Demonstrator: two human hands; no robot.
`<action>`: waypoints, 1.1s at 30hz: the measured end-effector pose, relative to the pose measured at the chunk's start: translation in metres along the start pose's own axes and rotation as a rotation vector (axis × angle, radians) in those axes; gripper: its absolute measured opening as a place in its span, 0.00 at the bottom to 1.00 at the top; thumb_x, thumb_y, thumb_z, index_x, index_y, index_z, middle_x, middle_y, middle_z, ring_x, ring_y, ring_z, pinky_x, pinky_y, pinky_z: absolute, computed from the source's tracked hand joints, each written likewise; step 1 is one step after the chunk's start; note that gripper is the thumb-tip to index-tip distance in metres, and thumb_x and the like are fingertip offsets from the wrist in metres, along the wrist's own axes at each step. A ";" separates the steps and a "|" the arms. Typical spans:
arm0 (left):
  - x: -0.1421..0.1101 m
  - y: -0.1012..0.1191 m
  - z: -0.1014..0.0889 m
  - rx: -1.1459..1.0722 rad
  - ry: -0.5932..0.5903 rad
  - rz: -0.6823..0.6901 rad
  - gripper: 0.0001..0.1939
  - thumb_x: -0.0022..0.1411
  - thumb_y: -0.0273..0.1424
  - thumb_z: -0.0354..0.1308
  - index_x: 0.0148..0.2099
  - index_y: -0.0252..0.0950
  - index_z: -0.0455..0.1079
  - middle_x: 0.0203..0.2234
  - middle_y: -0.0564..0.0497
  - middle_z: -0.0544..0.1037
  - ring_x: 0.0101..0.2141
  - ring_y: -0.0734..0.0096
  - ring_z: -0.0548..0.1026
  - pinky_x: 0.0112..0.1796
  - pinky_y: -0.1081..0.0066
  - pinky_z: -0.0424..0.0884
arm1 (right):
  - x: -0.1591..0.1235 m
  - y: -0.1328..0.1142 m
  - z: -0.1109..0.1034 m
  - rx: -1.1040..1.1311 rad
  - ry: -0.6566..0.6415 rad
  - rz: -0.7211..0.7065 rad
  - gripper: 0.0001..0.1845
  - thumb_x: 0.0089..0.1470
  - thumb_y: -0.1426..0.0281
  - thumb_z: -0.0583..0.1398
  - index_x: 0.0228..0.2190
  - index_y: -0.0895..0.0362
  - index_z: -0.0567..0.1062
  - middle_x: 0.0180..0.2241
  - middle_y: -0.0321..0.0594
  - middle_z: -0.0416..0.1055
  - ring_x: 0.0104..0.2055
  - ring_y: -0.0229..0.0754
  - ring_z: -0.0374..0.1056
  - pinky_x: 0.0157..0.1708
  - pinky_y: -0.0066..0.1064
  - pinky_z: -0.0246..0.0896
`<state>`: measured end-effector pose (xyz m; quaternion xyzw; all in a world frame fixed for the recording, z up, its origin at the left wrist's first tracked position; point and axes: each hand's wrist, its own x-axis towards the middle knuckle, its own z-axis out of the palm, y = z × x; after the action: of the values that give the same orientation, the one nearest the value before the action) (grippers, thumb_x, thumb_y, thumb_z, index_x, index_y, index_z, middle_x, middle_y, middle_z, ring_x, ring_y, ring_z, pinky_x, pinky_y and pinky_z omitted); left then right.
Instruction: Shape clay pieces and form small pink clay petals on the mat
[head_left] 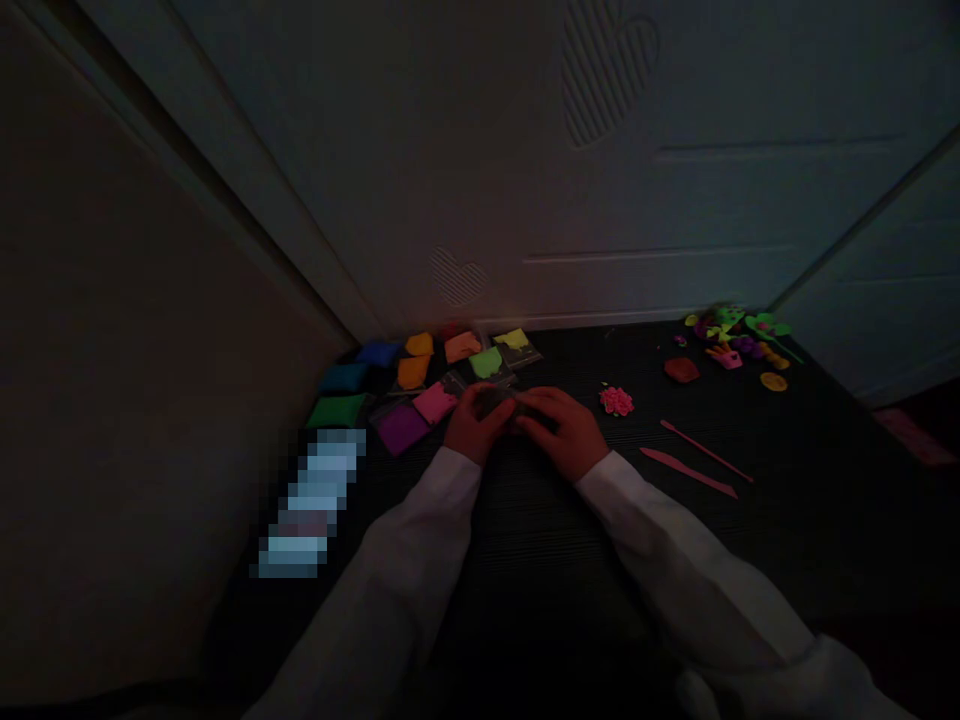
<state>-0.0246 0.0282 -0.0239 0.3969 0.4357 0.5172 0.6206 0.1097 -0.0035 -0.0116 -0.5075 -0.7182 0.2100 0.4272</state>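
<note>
My left hand [474, 424] and my right hand [566, 430] meet over the dark table, fingers bent and closed toward each other. Between the fingertips is a small dark, greyish thing, too dim to make out. Just left of my left hand lie a pink clay packet [435, 402] and a purple clay packet [403, 426]. Behind the hands is a light green clay packet [487, 363]. To the right of my right hand sits a pink ruffled clay flower [616, 401]. Two pink modelling tools, a flat blade [688, 472] and a thin stick [705, 450], lie farther right.
Blue [379, 354], green [337, 411], orange [413, 372] and yellow [514, 339] clay packets cluster at the back left. A bright, pixelated screen [311, 505] lies at the left edge. Colourful clay pieces [739, 340] gather at the back right. A pale panel [480, 200] rises behind the table.
</note>
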 end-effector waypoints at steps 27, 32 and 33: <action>0.009 0.003 -0.009 -0.144 -0.081 -0.036 0.19 0.40 0.33 0.62 0.35 0.34 0.61 0.24 0.55 0.69 0.20 0.77 0.68 0.15 0.76 0.65 | 0.007 0.000 -0.036 0.549 -0.221 0.258 0.08 0.43 0.68 0.59 0.30 0.55 0.72 0.38 0.37 0.66 0.41 0.37 0.63 0.45 0.34 0.54; 0.015 0.007 -0.018 -0.212 -0.028 0.004 0.17 0.41 0.34 0.61 0.34 0.35 0.61 0.24 0.56 0.68 0.20 0.80 0.67 0.16 0.77 0.64 | 0.008 0.000 -0.057 1.087 0.093 0.460 0.07 0.44 0.65 0.57 0.28 0.54 0.69 0.29 0.33 0.69 0.33 0.36 0.67 0.31 0.31 0.62; 0.015 0.008 -0.018 -0.215 -0.023 0.007 0.17 0.41 0.34 0.61 0.34 0.35 0.61 0.24 0.56 0.68 0.20 0.79 0.67 0.16 0.77 0.64 | 0.008 0.000 -0.057 1.092 0.156 0.459 0.07 0.43 0.65 0.57 0.27 0.54 0.68 0.27 0.32 0.69 0.31 0.35 0.67 0.29 0.29 0.62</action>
<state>-0.0432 0.0448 -0.0240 0.3353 0.3693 0.5584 0.6628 0.1557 -0.0037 0.0230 -0.3703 -0.3448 0.5980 0.6216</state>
